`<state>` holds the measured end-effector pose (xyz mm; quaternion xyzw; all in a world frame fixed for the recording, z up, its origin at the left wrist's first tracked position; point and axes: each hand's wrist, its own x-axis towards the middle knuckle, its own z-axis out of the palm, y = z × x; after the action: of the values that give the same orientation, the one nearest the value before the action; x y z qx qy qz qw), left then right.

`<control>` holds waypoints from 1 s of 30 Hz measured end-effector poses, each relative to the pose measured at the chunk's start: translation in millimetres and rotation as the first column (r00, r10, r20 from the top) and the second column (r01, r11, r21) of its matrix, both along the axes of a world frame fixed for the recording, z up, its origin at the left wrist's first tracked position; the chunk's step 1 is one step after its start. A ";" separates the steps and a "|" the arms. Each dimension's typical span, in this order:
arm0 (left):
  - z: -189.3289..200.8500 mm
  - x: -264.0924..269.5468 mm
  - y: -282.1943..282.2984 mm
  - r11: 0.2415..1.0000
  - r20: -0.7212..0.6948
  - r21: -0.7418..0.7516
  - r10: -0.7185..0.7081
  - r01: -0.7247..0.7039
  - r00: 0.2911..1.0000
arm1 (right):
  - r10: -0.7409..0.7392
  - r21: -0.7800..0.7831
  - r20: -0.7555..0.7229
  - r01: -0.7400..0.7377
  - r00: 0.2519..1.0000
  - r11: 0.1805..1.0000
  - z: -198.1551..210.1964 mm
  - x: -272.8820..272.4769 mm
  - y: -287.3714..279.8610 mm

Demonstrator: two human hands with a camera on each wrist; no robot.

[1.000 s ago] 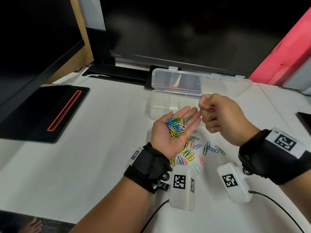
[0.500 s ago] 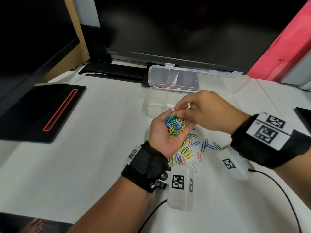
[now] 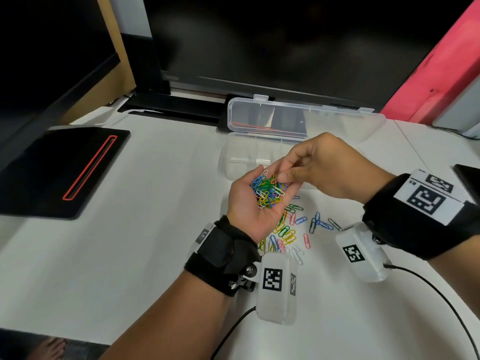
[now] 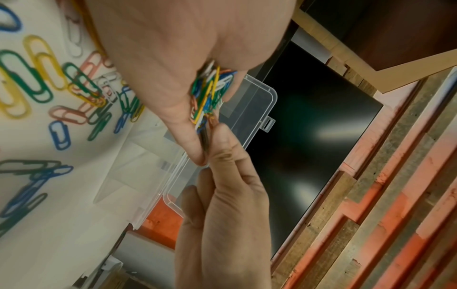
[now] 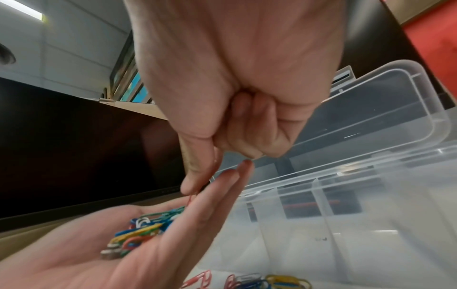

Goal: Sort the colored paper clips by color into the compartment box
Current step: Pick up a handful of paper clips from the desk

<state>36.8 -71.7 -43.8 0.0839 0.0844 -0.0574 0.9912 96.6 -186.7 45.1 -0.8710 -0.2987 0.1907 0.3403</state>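
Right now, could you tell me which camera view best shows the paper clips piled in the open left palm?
The head view: it looks down into the left hand, so the pile of clips lies fully exposed. The right wrist view shows the pile side-on and blurred. The left wrist view shows only a wedge of clips between the palm and fingers.

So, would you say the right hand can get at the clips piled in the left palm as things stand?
Probably yes: the left hand lies palm up with the clip pile uncovered, and the right hand has its fingertips already at the pile's edge, apparently pinching a red clip.
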 end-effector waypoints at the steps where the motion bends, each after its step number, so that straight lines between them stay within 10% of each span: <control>1: -0.4 0.3 0.0 1.000 0.004 -0.004 -0.003 0.003 1.000 | 0.001 0.016 0.011 -0.001 1.000 1.000 3.1 -3.3 -0.6; 6: 0.6 1.5 2.5 1.000 -0.009 0.001 0.022 -0.022 1.000 | -0.150 0.269 -0.270 0.224 0.951 0.937 9.7 -12.5 -4.4; 11: 1.3 0.3 4.7 1.000 -0.027 -0.008 0.014 -0.014 1.000 | -0.015 0.437 -0.819 0.640 0.574 0.631 -2.5 -4.2 -16.0; 15: 3.6 -1.6 4.4 1.000 -0.050 -0.003 0.012 -0.012 0.999 | -0.046 0.398 -0.854 0.707 0.519 0.585 -11.5 -3.4 -15.1; 19: 4.1 -1.7 4.3 0.999 -0.097 -0.005 0.052 -0.053 0.994 | -0.177 0.323 -0.709 0.537 0.683 0.780 -2.9 -11.4 -8.6; 22: 8.3 -2.3 4.3 0.998 -0.135 0.035 0.049 -0.045 0.990 | -0.060 0.186 -0.199 0.098 0.978 0.978 1.3 -23.9 -2.3; 26: 10.0 -5.1 1.6 0.997 -0.146 0.075 0.027 -0.016 0.989 | 0.138 -0.229 0.252 -0.080 0.958 0.970 -7.5 -30.5 2.0; 30: 10.4 -5.7 2.6 0.995 -0.147 0.103 0.029 -0.014 0.989 | 0.096 -0.166 0.393 -0.032 0.915 0.986 -16.6 -33.8 5.5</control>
<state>31.1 -69.1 -33.5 0.1286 0.1614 -0.0483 0.9773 62.8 -181.3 28.5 -0.9051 -0.3745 0.0427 0.1967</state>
